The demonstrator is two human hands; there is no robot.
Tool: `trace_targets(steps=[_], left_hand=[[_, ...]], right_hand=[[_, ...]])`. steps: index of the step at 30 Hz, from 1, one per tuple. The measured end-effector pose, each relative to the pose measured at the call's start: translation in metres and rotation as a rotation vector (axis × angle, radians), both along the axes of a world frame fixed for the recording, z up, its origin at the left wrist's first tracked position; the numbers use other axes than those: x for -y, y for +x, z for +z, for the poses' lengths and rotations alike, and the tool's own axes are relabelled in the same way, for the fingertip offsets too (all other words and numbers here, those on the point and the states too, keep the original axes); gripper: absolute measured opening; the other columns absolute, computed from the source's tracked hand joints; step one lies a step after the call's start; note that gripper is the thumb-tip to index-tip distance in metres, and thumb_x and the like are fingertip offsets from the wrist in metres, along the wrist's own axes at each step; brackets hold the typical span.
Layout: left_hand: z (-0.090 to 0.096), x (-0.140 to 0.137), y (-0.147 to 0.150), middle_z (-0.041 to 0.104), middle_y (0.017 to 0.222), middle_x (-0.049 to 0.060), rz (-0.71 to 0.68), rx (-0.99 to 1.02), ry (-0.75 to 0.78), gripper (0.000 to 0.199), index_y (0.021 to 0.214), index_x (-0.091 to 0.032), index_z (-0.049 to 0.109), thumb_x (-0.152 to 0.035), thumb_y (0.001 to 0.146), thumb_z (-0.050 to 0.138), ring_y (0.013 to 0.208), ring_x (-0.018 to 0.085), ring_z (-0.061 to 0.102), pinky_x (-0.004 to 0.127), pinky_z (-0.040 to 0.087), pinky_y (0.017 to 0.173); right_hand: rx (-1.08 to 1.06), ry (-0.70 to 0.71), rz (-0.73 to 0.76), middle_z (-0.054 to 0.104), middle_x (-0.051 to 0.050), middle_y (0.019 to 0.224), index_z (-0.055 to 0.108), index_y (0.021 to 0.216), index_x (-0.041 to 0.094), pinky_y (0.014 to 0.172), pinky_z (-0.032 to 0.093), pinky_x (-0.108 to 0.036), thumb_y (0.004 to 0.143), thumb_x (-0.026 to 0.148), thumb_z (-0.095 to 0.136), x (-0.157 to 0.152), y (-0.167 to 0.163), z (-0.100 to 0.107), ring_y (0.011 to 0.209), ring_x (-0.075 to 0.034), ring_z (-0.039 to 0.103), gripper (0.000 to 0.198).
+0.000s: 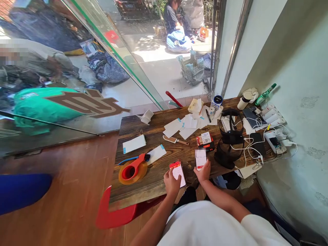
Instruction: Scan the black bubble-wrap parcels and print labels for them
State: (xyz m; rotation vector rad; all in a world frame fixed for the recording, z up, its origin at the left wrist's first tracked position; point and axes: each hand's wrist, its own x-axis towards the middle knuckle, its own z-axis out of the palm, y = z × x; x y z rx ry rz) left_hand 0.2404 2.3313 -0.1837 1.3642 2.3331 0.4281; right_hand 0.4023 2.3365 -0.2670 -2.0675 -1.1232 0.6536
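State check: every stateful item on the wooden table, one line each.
Red-cased phone: screen lit, held by left hand.
White slip: flat, right hand touching.
Red tape dispenser: lying flat, tape loaded.
Black headset: resting, unworn.
White power strip: chargers plugged in.

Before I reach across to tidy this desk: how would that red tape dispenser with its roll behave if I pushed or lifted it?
The tape dispenser lies flat on the wooden table, roll side down, so it would probably slide rather than roll. Its red plastic handle looks rigid, likely an easy grip. The roll looks thick, so it may feel fairly weighty for its size. Its blue end touches a white card, which a push might shift.
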Motion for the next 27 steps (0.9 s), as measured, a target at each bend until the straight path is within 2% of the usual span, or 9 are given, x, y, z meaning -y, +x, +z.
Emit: trace_targets(steps=[7, 11, 14, 17, 24, 27], left_hand=[[0.000, 0.002, 0.024, 0.042, 0.154, 0.028, 0.195, -0.130, -0.173, 0.107, 0.159, -0.013, 0.024, -0.037, 0.077, 0.089, 0.148, 0.040, 0.041, 0.052, 0.036, 0.122], [-0.004, 0.006, 0.036, 0.039, 0.153, 0.036, 0.272, -0.124, -0.265, 0.125, 0.160, -0.004, 0.011, -0.041, 0.072, 0.092, 0.147, 0.046, 0.042, 0.056, 0.037, 0.120], [-0.007, 0.009, 0.039, 0.040, 0.153, 0.037, 0.294, -0.116, -0.295, 0.127, 0.161, -0.005, 0.009, -0.041, 0.071, 0.091, 0.144, 0.049, 0.043, 0.060, 0.042, 0.114], [-0.007, 0.009, 0.039, 0.042, 0.151, 0.036, 0.293, -0.111, -0.315, 0.122, 0.161, -0.004, 0.012, -0.038, 0.073, 0.090, 0.144, 0.049, 0.043, 0.059, 0.045, 0.112], [-0.002, 0.008, 0.040, 0.045, 0.148, 0.035, 0.279, -0.109, -0.336, 0.106, 0.157, 0.003, 0.021, -0.037, 0.081, 0.085, 0.140, 0.047, 0.047, 0.053, 0.045, 0.113], [-0.002, 0.007, 0.041, 0.045, 0.147, 0.033, 0.292, -0.115, -0.328, 0.105, 0.157, 0.000, 0.022, -0.037, 0.081, 0.085, 0.139, 0.047, 0.048, 0.054, 0.046, 0.112]], right_hand=[[0.025, -0.016, 0.009, 0.063, -0.031, 0.130, 0.043, 0.143, 0.003, 0.110, 0.048, -0.058, 0.063, 0.033, 0.084, -0.004, 0.006, 0.002, 0.123, -0.046, 0.061, 0.095], [0.028, -0.015, 0.026, 0.064, -0.031, 0.129, 0.043, 0.143, 0.001, 0.110, 0.048, -0.058, 0.063, 0.032, 0.086, -0.004, 0.010, 0.003, 0.121, -0.046, 0.062, 0.096], [0.022, -0.010, 0.037, 0.064, -0.032, 0.130, 0.043, 0.143, 0.001, 0.111, 0.048, -0.059, 0.062, 0.033, 0.086, -0.004, 0.012, 0.003, 0.122, -0.047, 0.062, 0.098], [0.013, -0.002, 0.042, 0.062, -0.032, 0.133, 0.041, 0.145, 0.003, 0.111, 0.048, -0.059, 0.062, 0.037, 0.087, -0.004, 0.014, 0.001, 0.125, -0.047, 0.061, 0.100], [-0.002, -0.001, 0.045, 0.063, -0.030, 0.132, 0.040, 0.146, 0.004, 0.112, 0.048, -0.059, 0.062, 0.039, 0.086, -0.001, 0.017, -0.001, 0.125, -0.047, 0.061, 0.102], [-0.006, 0.003, 0.047, 0.063, -0.030, 0.130, 0.041, 0.145, 0.004, 0.111, 0.048, -0.059, 0.062, 0.039, 0.086, -0.002, 0.018, 0.000, 0.124, -0.047, 0.061, 0.101]])
